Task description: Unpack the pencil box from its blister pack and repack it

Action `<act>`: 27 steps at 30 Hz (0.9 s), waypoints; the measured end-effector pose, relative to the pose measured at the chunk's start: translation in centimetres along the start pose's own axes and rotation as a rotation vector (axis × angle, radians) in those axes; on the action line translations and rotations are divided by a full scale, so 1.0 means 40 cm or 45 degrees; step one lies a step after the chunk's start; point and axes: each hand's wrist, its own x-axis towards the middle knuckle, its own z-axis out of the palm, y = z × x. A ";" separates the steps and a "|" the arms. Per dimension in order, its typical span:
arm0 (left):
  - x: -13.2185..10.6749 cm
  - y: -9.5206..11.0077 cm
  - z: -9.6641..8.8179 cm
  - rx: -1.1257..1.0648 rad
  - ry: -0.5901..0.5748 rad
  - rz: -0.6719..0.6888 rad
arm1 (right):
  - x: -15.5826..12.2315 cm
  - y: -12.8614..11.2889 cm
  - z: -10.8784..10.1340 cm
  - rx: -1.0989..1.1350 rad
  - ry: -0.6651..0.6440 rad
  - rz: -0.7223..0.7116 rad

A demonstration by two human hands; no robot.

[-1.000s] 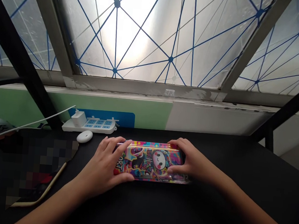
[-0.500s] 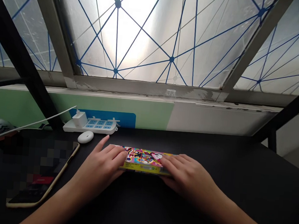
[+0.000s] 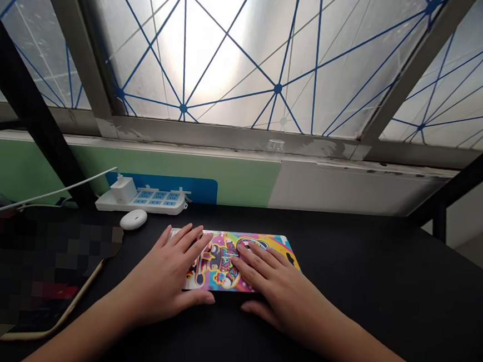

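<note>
A flat, brightly printed cardboard box (image 3: 222, 263) with cartoon figures lies on the black desk, its long side running left to right. My left hand (image 3: 171, 270) rests on the box's left end, fingers stretched out over it and thumb along the near edge. Across the right half lies my right hand (image 3: 271, 278), palm down, fingers extended and thumb on the desk side of the near edge. Neither hand is wrapped around the box. Parts of both its ends are hidden under my hands.
A phone with a pale edge (image 3: 59, 314), partly blurred out, lies at the left. Behind it are a white rounded case (image 3: 133, 219) and a power strip (image 3: 143, 202) with a plugged-in charger (image 3: 123, 190) and cable. A small clear cup (image 3: 276, 146) stands on the windowsill.
The box was tilted up with its yellow side edge showing, gripped at both ends. Now it lies flat, and my hands have loosened and spread over its top.
</note>
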 end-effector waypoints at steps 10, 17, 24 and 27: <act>0.005 0.000 -0.002 -0.030 -0.159 -0.195 | -0.023 0.010 -0.072 0.231 -0.322 0.207; 0.000 0.032 -0.002 -0.077 -0.091 -0.152 | -0.040 0.020 -0.111 0.160 -0.267 0.228; 0.002 0.034 -0.010 -0.123 -0.005 -0.063 | 0.047 -0.085 -0.030 0.028 0.049 0.026; 0.001 0.030 -0.009 -0.126 0.025 -0.047 | 0.081 -0.122 0.011 0.040 0.080 -0.073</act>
